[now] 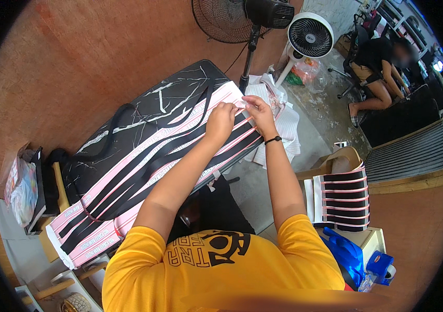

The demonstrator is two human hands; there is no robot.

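Note:
On the table lies a long pink and white striped sheet (96,244), printed along its length. Black straps (143,179) run lengthwise over it, and one loose black strap (113,130) curls across the bare part of the table. At the sheet's far right end, my left hand (220,122) is closed with its fingertips bent down to the strap ends. Close beside it, my right hand (259,113) pinches with thumb and forefinger at the sheet's corner. What the fingertips hold is too small and covered to tell.
The black marble-patterned table (154,93) stands against a brown wall. Behind it are a black fan (268,13) and a white fan (310,36). Pale striped cloth (284,127) hangs at its right end. A chair (336,161) bears another strapped piece (344,197). A person (377,62) sits far right.

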